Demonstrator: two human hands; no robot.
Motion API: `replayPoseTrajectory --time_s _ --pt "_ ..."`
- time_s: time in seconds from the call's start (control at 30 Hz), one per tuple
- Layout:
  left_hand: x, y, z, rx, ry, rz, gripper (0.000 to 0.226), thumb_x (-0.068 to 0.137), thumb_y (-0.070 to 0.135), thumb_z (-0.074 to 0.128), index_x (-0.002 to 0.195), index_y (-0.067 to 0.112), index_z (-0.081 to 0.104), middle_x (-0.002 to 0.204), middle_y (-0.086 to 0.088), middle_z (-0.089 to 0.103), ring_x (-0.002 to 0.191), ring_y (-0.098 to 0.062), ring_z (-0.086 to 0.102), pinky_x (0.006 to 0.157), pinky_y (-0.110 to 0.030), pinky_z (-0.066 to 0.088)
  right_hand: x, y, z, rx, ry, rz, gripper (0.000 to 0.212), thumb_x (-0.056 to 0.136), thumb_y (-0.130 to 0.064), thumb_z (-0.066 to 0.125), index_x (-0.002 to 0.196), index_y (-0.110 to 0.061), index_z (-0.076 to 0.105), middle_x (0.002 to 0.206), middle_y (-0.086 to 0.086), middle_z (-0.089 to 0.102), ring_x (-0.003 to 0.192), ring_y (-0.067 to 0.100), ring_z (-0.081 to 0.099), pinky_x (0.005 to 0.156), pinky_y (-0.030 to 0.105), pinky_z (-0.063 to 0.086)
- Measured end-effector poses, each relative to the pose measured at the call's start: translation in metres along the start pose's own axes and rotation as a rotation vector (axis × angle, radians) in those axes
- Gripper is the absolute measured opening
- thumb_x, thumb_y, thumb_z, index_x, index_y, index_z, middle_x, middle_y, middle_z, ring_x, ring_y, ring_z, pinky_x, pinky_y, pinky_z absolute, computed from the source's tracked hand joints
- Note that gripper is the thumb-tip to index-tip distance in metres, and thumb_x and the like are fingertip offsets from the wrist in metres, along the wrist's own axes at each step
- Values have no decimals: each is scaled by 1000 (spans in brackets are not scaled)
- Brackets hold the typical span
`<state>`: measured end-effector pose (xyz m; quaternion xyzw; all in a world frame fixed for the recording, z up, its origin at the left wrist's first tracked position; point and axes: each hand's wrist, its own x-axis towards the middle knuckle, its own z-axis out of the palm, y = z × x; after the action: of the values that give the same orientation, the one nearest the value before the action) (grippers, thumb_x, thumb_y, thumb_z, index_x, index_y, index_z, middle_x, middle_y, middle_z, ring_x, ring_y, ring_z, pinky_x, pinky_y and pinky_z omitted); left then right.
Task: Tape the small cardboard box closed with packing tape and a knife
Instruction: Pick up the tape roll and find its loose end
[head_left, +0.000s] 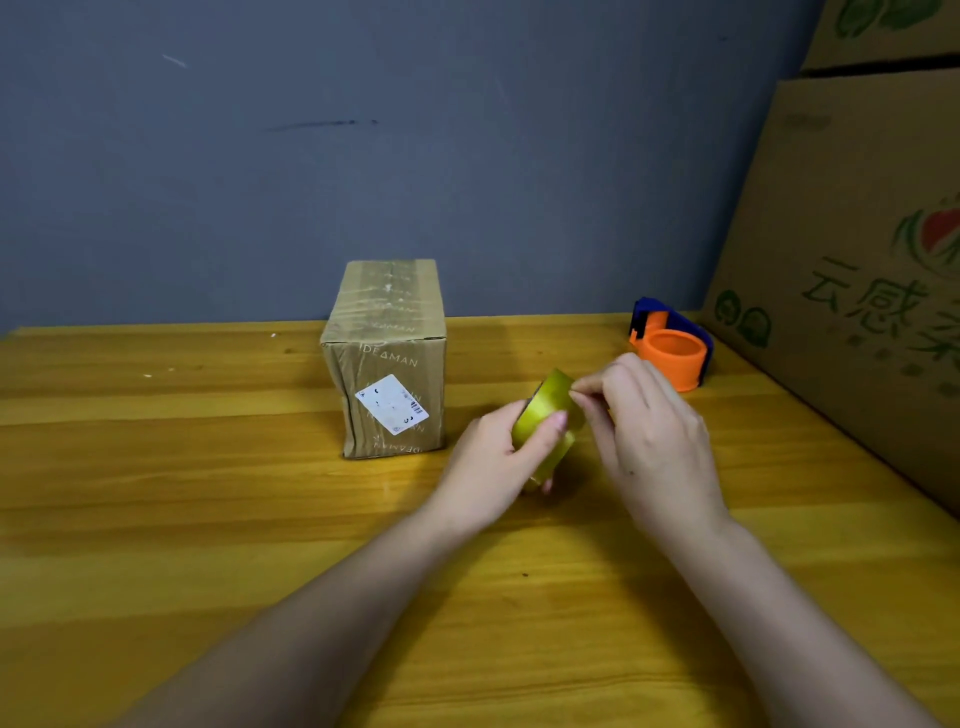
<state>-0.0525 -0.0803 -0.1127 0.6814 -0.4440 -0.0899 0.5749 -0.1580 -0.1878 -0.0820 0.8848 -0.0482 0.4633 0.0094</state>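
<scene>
The small cardboard box (387, 358) stands upright on the wooden worktop (182, 493), close to the grey-blue wall (363, 130), a little left of the middle. Its top flaps lie flat under glossy clear tape, "IDEAMAN" is printed on its near face, and a white shipping label (392, 404) sits crooked on that same face.

Just to the right of the box, nearer to me and apart from it, both bare hands are busy with a roll of yellowish packing tape (545, 415). The left hand (493, 467) wraps the roll from below and from the side, its grip closed around it with the thumb pressed across the outer band, holding the roll tilted above the worktop. The right hand (654, 431) comes in from the other side, thumb and forefinger pressed together at the upper edge of the roll, picking at the tape's surface there; whether a loose end is actually caught between them I cannot tell.

Beyond the right hand, near the wall, lies an orange and blue tape dispenser (670, 351), on the worktop and clear of both hands. Along the right edge stand large cardboard cartons (841, 208) with green printing and fruit pictures, stacked one above the other.
</scene>
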Motion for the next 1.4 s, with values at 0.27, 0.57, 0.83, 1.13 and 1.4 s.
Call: replayPoseTrajectory --time_s 0.27,0.57,0.83,1.13,1.4 --pt "6 4 -1 248 90 -40 33 76 62 41 67 32 52 65 0 60 77 -34 61 66 -40 48 15 -17 -18 26 -211 76 6 92 -22 51 90 -16 50 88 -2 52 81 18 50 64 32 47" --pt "-3 23 -6 42 -77 -156 22 82 48 54 70 30 60 55 5 66 51 -9 61 53 -28 43 23 3 -15 58 -188 252 12 93 -33 51 93 -21 51 94 -7 52 81 9 51 60 23 43" --pt "-31 39 -27 -93 -185 -86 12 93 25 55 90 15 58 68 3 64 58 -11 62 63 -32 50 27 12 -15 173 -354 269 15 95 -37 46 99 -22 45 82 -8 59 76 19 61 64 40 49" --pt "-39 60 -33 687 -117 21 38 92 55 39 116 27 50 85 4 69 77 -18 69 74 -34 52 30 1 -26 214 -310 253 15 93 -38 51 97 -24 48 75 -9 60 68 13 60 62 42 53" --pt "-31 49 -24 18 -34 -256 22 94 38 49 84 18 54 61 -3 62 52 -23 59 63 -45 56 47 -18 -53 21 -188 9 17 92 -39 47 95 -23 52 68 -14 52 58 13 59 49 37 51"
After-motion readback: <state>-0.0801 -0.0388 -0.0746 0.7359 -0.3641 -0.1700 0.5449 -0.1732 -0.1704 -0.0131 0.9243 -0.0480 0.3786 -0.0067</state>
